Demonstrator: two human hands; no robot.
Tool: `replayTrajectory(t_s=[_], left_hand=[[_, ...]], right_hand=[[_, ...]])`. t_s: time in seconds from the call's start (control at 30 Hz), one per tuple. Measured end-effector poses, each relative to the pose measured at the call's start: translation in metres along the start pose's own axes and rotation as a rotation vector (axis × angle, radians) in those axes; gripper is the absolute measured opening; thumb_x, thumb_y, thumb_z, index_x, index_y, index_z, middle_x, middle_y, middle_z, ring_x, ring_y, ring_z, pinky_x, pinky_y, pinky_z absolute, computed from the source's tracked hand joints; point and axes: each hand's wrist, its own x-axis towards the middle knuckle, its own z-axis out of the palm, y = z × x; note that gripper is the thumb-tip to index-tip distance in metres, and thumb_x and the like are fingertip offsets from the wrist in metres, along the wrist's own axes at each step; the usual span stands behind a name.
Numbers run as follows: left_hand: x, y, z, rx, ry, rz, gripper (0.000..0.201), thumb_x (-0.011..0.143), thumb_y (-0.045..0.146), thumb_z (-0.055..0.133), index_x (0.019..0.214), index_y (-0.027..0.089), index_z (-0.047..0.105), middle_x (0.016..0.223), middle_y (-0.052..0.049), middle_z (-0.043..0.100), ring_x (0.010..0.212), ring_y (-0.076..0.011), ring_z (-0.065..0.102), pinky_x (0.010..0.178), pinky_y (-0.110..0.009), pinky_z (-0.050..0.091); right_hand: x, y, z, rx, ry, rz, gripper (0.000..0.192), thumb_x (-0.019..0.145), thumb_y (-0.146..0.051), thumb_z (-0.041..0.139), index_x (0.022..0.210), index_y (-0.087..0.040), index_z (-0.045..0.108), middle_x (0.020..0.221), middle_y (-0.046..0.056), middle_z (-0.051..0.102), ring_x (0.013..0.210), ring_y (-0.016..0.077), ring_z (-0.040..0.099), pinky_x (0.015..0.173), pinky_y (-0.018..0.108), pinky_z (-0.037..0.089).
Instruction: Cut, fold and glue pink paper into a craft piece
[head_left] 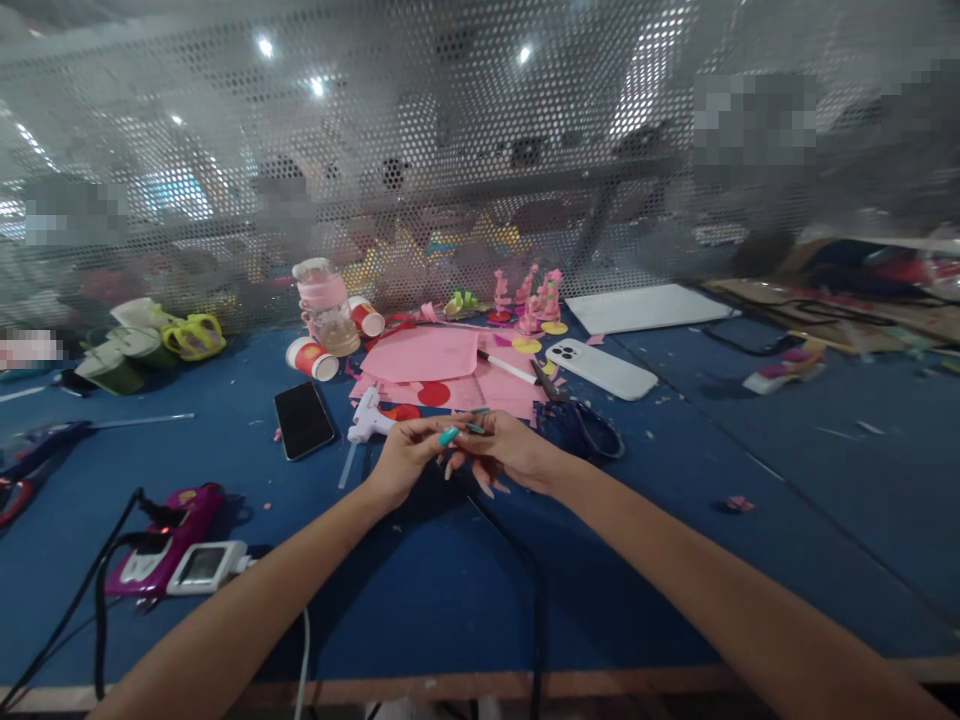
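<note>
Two bare hands meet over the blue table, left hand and right hand touching at the fingertips, fingers curled in and pinching a small dark strip between them; what the strip is cannot be told. Just beyond the hands lie a white glue gun, pink paper sheets with a pen on them, and blue scissors to the right. A black phone lies left, a white phone far right, paper cups and a pink bottle farther back.
</note>
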Motion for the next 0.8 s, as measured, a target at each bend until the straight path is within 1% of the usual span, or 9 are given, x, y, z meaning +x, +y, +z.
replayTrajectory(t_s=[0.07,0.17,0.33,0.5,0.63,0.8], left_hand=[[0.000,0.001,0.001,0.016,0.014,0.026,0.031,0.047,0.041,0.076,0.060,0.014,0.070,0.076,-0.008,0.068,0.052,-0.0078,0.051,0.046,-0.019,0.036],[0.000,0.002,0.002,0.022,0.023,0.038,0.028,0.046,0.038,0.077,0.056,0.014,0.069,0.070,-0.006,0.067,0.048,-0.0059,0.047,0.044,-0.018,0.034],[0.000,0.000,0.001,0.005,0.046,0.045,0.027,0.049,0.039,0.076,0.056,0.014,0.068,0.051,0.000,0.059,0.043,-0.0038,0.040,0.043,-0.018,0.030],[0.002,-0.006,-0.004,0.006,0.055,0.040,0.030,0.051,0.042,0.074,0.062,0.014,0.069,0.054,0.000,0.059,0.048,-0.0059,0.043,0.048,-0.019,0.032],[0.003,-0.009,-0.005,-0.021,0.060,0.026,0.031,0.051,0.043,0.074,0.061,0.015,0.069,0.057,0.000,0.061,0.049,-0.0062,0.044,0.052,-0.020,0.035],[0.004,-0.008,-0.003,-0.073,0.074,0.006,0.031,0.048,0.042,0.076,0.062,0.015,0.069,0.066,-0.003,0.065,0.055,-0.0080,0.050,0.055,-0.021,0.038]], right_hand=[[0.000,0.000,0.002,0.024,0.016,-0.004,0.048,0.063,-0.039,0.069,0.100,-0.011,0.058,0.051,-0.002,0.064,0.028,0.0074,0.050,0.023,0.014,0.032],[0.000,0.001,0.005,0.047,0.039,-0.007,0.044,0.063,-0.040,0.069,0.093,-0.011,0.059,0.047,-0.004,0.060,0.027,0.0070,0.048,0.022,0.014,0.031],[0.000,0.004,0.007,0.081,0.071,-0.023,0.040,0.065,-0.044,0.067,0.088,-0.013,0.058,0.047,-0.004,0.060,0.028,0.0070,0.048,0.023,0.014,0.031],[0.001,0.005,0.009,0.104,0.126,-0.047,0.038,0.063,-0.044,0.067,0.082,-0.012,0.058,0.046,-0.004,0.059,0.028,0.0062,0.047,0.023,0.014,0.031],[0.001,0.002,0.007,0.065,0.094,-0.064,0.041,0.056,-0.044,0.072,0.078,-0.012,0.060,0.047,-0.003,0.061,0.027,0.0061,0.047,0.023,0.014,0.031],[0.000,-0.001,0.003,-0.013,0.084,-0.070,0.040,0.057,-0.043,0.072,0.079,-0.011,0.063,0.054,0.000,0.064,0.028,0.0058,0.048,0.023,0.014,0.032]])
